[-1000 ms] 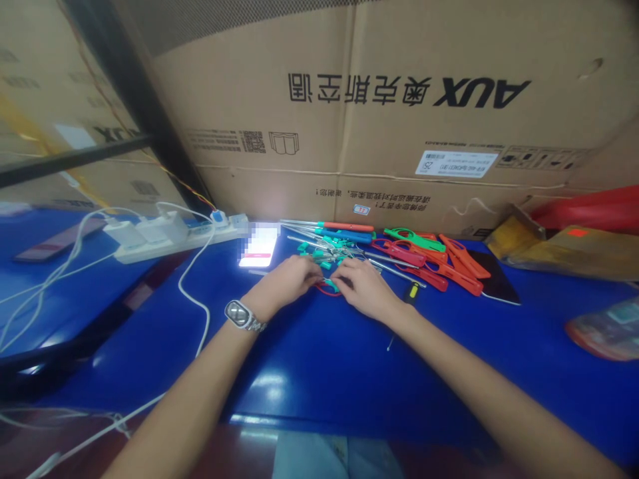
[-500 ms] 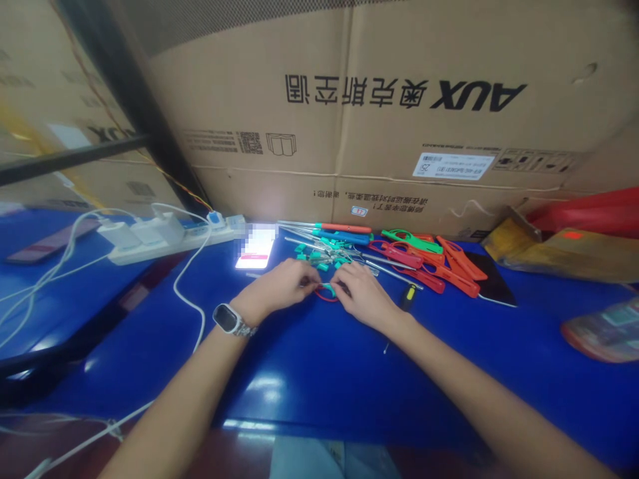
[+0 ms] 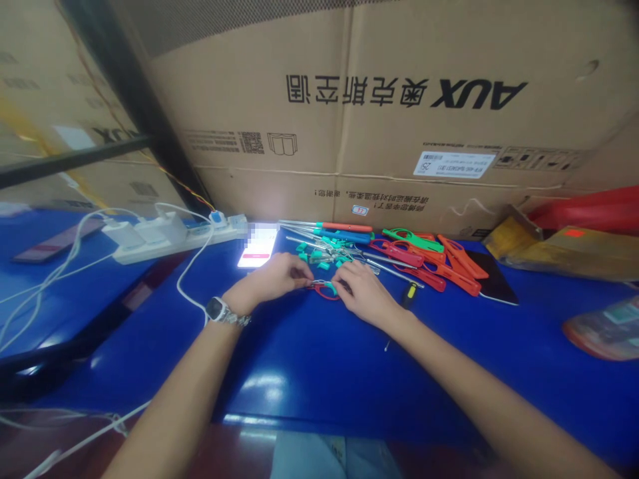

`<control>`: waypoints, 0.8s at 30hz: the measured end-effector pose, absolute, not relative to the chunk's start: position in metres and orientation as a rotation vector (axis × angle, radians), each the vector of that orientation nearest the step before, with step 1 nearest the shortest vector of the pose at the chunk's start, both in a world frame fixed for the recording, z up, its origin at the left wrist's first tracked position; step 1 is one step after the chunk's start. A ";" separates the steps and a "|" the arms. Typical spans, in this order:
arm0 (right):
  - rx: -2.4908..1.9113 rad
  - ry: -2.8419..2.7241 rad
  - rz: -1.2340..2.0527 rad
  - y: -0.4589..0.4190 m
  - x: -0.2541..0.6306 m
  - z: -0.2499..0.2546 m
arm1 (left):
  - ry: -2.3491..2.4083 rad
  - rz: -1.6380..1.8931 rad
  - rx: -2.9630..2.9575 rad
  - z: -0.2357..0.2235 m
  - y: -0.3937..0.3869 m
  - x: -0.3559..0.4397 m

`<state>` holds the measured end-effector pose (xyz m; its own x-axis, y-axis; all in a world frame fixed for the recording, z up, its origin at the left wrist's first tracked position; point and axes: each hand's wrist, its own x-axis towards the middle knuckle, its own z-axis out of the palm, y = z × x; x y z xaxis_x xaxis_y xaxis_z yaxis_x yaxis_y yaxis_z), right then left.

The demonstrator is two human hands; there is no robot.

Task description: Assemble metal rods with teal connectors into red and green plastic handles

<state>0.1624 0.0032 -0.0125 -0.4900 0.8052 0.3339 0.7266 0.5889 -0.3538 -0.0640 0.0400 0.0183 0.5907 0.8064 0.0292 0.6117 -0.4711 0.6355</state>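
My left hand (image 3: 289, 275), a watch on its wrist, is closed with thumb and fingertips pinching one end of thin red and white wires (image 3: 325, 295). The wires curve in a small loop low over the blue table. At the other end my right hand (image 3: 360, 287) is closed too, its fingertips at a small teal piece (image 3: 331, 289) joined to the wires. The exact tips between my fingers are hidden. Just beyond my hands lies a heap of small teal parts (image 3: 323, 255) with wires and metal tubes (image 3: 397, 274).
Red and orange lighter-like handle shells (image 3: 456, 274) and a green one (image 3: 414, 239) lie right of the heap. A screwdriver (image 3: 410, 293) rests by my right wrist. A lit phone (image 3: 258, 247) and a power strip (image 3: 150, 251) stand left. A large cardboard box (image 3: 349, 146) rises behind.
My left hand has shifted slightly left, away from my right hand, and its wrist has turned a little. More of the red and white wires shows between them.
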 end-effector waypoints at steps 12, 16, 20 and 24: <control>-1.193 -2.324 0.268 0.005 0.163 -0.015 | 1.067 0.491 2.355 0.011 0.039 -0.052; -1.184 -2.321 0.277 0.005 0.163 -0.015 | 1.119 0.474 2.279 0.009 0.041 -0.058; -1.219 -2.324 0.281 0.003 0.163 -0.012 | 1.227 0.313 2.154 0.011 0.043 -0.073; -1.244 -2.334 0.222 0.002 0.160 -0.007 | 1.246 0.236 2.144 0.016 0.042 -0.075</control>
